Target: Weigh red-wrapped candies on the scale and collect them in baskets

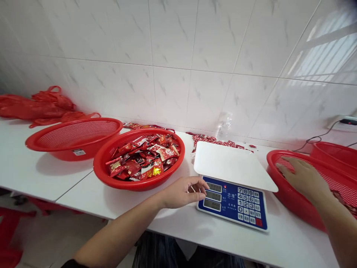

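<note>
My left hand [185, 192] hovers at the left edge of a blue and white digital scale [231, 199], its fingers curled with a gap between them and the thumb, holding nothing. The scale's white pan [234, 163] has nothing on it. At the right, my right hand [302, 178] reaches over the rim of a red basket [290, 197], fingers spread, with nothing visible in them. Some red packets [346, 203] show inside that basket, partly behind my right arm. Left of the scale, another red basket [139, 185] is full of red wrapped packets [145, 160].
An empty red basket [80, 147] stands at the left, with red plastic bags [41, 106] behind it. Red patterned packets [214, 140] lie along the wall behind the scale. A black cable [315, 139] runs to a socket at the right.
</note>
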`<move>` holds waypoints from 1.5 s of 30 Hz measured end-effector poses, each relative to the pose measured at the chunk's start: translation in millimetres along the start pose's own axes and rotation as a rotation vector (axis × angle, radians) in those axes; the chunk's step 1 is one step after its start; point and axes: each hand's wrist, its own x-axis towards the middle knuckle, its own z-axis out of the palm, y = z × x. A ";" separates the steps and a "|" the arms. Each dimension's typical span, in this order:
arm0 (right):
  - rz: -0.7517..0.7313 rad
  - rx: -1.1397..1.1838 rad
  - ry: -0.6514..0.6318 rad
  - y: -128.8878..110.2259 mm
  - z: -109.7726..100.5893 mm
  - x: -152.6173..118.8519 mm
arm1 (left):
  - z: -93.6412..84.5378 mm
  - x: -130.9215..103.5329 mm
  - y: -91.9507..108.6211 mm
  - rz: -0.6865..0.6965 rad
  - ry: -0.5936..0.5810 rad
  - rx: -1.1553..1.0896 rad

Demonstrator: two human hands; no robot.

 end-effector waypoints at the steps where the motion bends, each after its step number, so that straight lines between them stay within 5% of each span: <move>1: -0.039 -0.006 -0.052 -24.0 -0.3 -5.3 | -3.1 -4.7 13.0 0.021 0.030 0.066; 6: -0.409 0.476 0.102 -161.4 7.1 -54.7 | -45.4 -18.4 58.9 0.020 0.332 0.469; 8: -0.643 0.625 0.047 -196.8 15.6 -76.1 | -70.9 -21.4 59.3 -0.057 0.392 0.663; 10: -0.756 0.735 0.011 -213.9 23.5 -91.6 | -95.2 -26.1 51.2 -0.195 0.325 0.851; 14: -0.748 0.858 -0.044 -214.6 29.5 -103.0 | -124.5 -35.6 28.5 -0.491 0.111 0.985; 18: -0.689 0.911 -0.057 -210.6 24.9 -104.5 | -127.6 -30.1 17.2 -0.611 0.103 0.994; 23: -0.648 0.954 -0.076 -212.9 20.2 -105.7 | -127.6 -17.9 14.7 -0.444 0.189 1.110; 29: -0.553 0.965 -0.069 -209.7 21.6 -103.2 | -148.5 -10.2 16.6 -0.286 0.279 1.148; 36: -0.479 0.979 -0.063 -206.0 21.3 -100.1 | -156.3 6.6 45.6 -0.261 0.427 1.063; 42: -0.456 0.981 -0.078 -204.8 19.9 -97.8 | -169.6 15.0 46.1 -0.459 0.491 1.184; 45: -0.445 0.981 -0.088 -204.0 19.9 -97.9 | -170.6 19.8 52.8 -0.404 0.609 1.211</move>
